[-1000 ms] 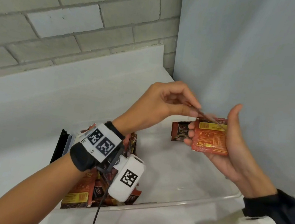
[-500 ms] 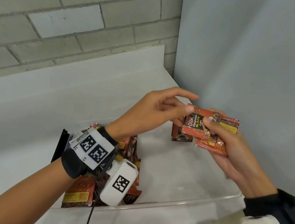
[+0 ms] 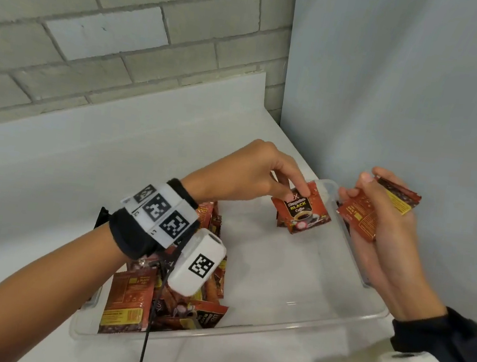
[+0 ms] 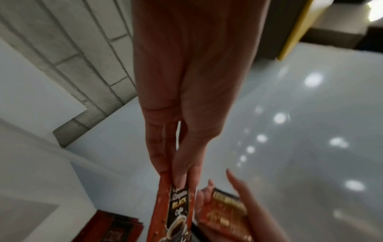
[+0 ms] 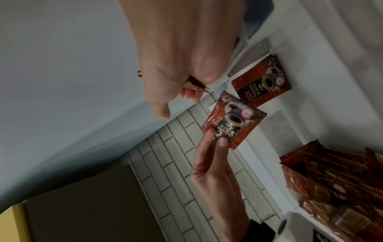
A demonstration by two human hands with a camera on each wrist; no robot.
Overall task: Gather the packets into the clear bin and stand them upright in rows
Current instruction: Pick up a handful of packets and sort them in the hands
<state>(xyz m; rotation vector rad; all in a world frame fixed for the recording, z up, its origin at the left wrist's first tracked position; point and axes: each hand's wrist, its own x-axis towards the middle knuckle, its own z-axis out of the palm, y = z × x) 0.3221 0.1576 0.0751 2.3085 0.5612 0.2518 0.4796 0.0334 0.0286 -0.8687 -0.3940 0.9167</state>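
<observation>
My left hand pinches the top edge of one red coffee packet and holds it upright over the far right part of the clear bin. In the left wrist view the thumb and fingers clamp that packet. My right hand grips a small stack of packets just past the bin's right end. Another packet leans against the bin's far wall, behind the held one. Several packets lie piled in the bin's left end.
The bin stands on a white table in a corner, with a brick wall behind and a pale blue wall on the right. A black object sits at the bin's left end. The bin's middle floor is bare.
My left hand drew one packet off the stack in my right hand and carried it left and down into the bin. My right hand shifted right with the remaining packets.
</observation>
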